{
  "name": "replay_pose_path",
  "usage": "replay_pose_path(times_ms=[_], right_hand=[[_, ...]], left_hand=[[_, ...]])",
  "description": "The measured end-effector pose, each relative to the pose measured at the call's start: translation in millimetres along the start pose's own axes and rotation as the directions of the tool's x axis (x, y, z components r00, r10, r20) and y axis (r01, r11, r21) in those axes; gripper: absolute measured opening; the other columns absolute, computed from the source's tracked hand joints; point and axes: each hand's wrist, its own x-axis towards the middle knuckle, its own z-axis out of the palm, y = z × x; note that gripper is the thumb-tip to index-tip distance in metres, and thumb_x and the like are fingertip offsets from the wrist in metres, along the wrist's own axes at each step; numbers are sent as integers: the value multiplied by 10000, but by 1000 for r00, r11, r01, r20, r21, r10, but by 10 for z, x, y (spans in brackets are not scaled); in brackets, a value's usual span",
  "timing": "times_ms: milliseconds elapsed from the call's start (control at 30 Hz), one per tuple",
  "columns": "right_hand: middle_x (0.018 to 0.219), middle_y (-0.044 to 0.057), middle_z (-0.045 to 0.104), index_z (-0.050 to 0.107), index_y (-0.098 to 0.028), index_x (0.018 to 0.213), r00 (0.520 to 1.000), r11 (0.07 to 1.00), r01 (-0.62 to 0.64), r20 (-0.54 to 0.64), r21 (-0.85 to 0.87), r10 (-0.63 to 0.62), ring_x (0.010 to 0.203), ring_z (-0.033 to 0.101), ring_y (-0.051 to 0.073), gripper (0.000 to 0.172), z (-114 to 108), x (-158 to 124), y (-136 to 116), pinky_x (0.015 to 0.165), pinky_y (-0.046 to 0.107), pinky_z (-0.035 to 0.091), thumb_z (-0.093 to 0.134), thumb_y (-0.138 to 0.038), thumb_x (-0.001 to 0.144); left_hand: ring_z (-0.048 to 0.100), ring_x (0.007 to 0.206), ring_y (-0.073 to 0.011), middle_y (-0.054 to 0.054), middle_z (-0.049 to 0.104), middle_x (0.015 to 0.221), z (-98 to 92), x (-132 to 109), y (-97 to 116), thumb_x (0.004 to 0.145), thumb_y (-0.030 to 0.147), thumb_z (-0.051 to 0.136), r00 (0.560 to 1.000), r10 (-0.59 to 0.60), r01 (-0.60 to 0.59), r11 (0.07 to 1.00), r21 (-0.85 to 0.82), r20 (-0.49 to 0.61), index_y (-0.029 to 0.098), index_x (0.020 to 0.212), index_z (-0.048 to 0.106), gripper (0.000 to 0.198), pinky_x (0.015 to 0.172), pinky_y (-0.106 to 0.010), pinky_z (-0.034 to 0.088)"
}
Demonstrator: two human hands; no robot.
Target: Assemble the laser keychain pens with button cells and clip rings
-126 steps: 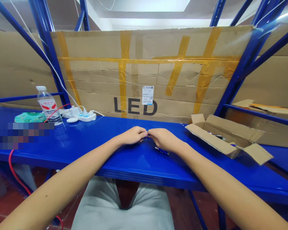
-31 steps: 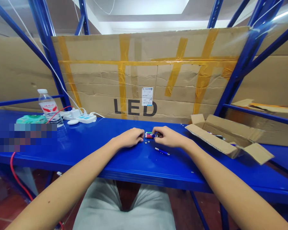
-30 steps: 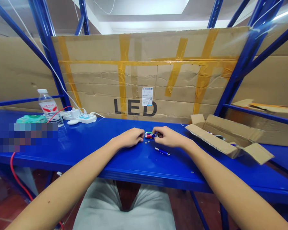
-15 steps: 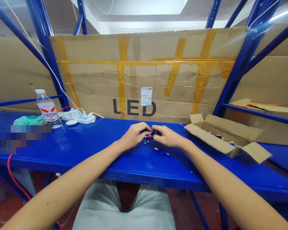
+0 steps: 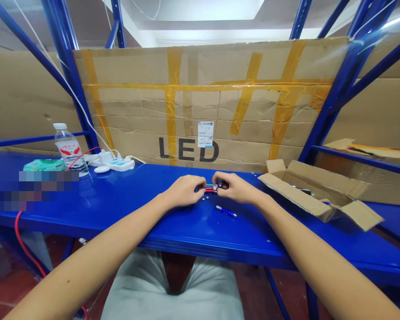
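At the middle of the table, my left hand [image 5: 186, 191] curls its thumb and fingers round the left end of several slim metallic penlights. A red penlight [image 5: 210, 190] shows in the gap between my hands, with a green one [image 5: 209, 185] just behind it. My right hand [image 5: 235, 187] is closed at their right end, where small dark and silvery parts show by its fingertips; its exact grip is partly hidden. Two tiny silvery button-like pieces [image 5: 205, 198] lie in front of my left fingertips. Nearer me, a blue penlight [image 5: 226, 211] with silvery ends lies slanted on the table.
An open cardboard box [image 5: 315, 186] with a few items inside stands on the right of the blue table [image 5: 120, 213]. On the left are a water bottle [image 5: 71, 153], a green pack [image 5: 45, 165] and a white power strip [image 5: 122, 165]. A large cardboard panel [image 5: 136, 106] stands behind.
My fingertips have moved apart, so more of the red penlight and the green one shows between them. The whole view has shifted slightly; the blue penlight and small pieces stay in place.
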Motion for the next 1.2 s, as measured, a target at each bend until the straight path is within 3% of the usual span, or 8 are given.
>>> replay_pose_path(times_ms=[100,200,600,800,867,967,1067,1200], right_hand=[[689,-56,435,514,-197,872,1000,1000,-13,13,-6,13,620,358,104,135,-8,-8,-21,590,232,290,508,-183,738],[690,-54,443,512,-197,872,999,999,-29,18,-16,29,623,368,106,134,-5,-10,-27,591,234,292,507,-183,739],[645,-58,461,522,-200,866,997,997,-43,67,-69,48,588,368,107,146,17,-7,-3,574,237,281,506,-176,724],[643,-56,471,540,-204,870,995,996,-36,85,-84,43,590,384,110,160,34,-1,33,572,235,288,507,-166,718],[651,-52,478,547,-200,872,994,996,-40,94,-79,47,596,391,111,159,37,0,43,577,236,293,508,-165,721],[665,-46,488,547,-194,854,994,997,-47,99,-67,53,609,401,115,128,45,2,52,583,239,295,517,-173,732],[683,-43,495,542,-190,843,995,998,-43,84,-38,46,622,407,116,100,63,6,55,592,242,301,523,-185,745],[692,-45,476,534,-181,832,997,998,-35,71,61,30,635,401,114,88,92,18,65,604,243,310,517,-176,745]], left_hand=[[621,806,-218,-65,693,884,-13,-17,-8,833,292,548,976,-76,48,989,136,206,198,891,662,159,697,-305,427],[640,821,-245,-75,707,877,-14,-26,-9,821,364,570,946,-125,73,981,178,300,214,885,704,212,700,-317,432],[655,883,-230,-58,726,966,75,5,33,803,327,581,916,-229,210,973,94,329,218,914,729,215,711,-282,447],[643,737,-168,-25,713,809,86,24,-2,746,198,616,889,-277,327,941,-83,364,178,823,690,109,628,-235,431],[625,705,-153,-16,700,780,84,22,-41,742,184,619,923,-235,278,954,-109,304,173,807,684,92,616,-231,423],[608,719,-137,-20,687,800,79,24,-65,789,190,604,992,-107,118,979,-164,74,168,833,678,89,658,-236,438],[597,729,-124,-24,667,810,83,32,-35,842,202,588,992,23,-48,979,-201,-125,165,856,662,84,690,-239,458],[604,756,-126,-40,666,848,100,34,1,873,171,559,972,151,-182,968,-174,-178,162,898,650,94,712,-248,475]])
